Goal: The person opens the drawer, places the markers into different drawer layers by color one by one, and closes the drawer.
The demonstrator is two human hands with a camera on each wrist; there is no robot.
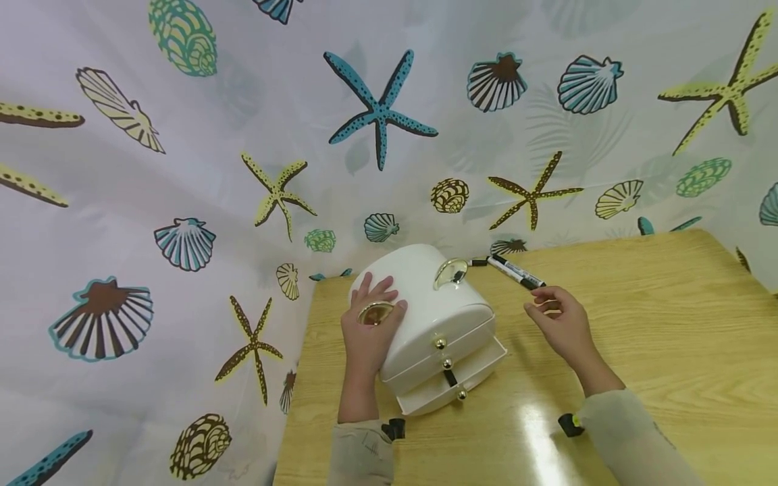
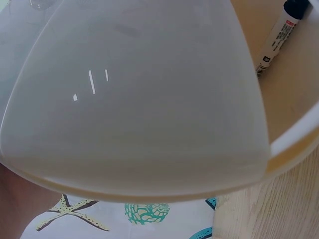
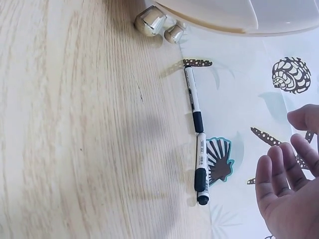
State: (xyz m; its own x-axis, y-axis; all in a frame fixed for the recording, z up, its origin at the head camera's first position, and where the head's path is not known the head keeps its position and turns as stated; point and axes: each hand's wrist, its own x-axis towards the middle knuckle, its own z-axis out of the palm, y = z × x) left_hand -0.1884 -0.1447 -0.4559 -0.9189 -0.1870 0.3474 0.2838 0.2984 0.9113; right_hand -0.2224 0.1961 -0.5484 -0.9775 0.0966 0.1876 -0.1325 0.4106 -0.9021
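Observation:
A rounded white drawer box [image 1: 419, 297] with gold knobs stands on the table, its lower drawer [image 1: 486, 363] pulled out. Inside that drawer lies a black-capped marker [image 2: 279, 40]. My left hand [image 1: 372, 331] rests on the box's left top with fingers spread, around a gold-rimmed oval handle [image 1: 375, 312]. To the right of the box, my right hand [image 1: 562, 320] hovers with loosely bent fingers and an empty palm. Just beyond its fingertips, white markers with black caps [image 1: 516, 272] lie along the back of the table; the right wrist view shows these markers [image 3: 193, 94] end to end.
A wooden table [image 1: 656, 324] carries everything. Behind and to the left hangs a pale curtain [image 1: 425, 148] printed with starfish and shells. A second gold-rimmed oval handle [image 1: 451, 273] sits on the box's right top. Black wrist cameras show at both sleeves.

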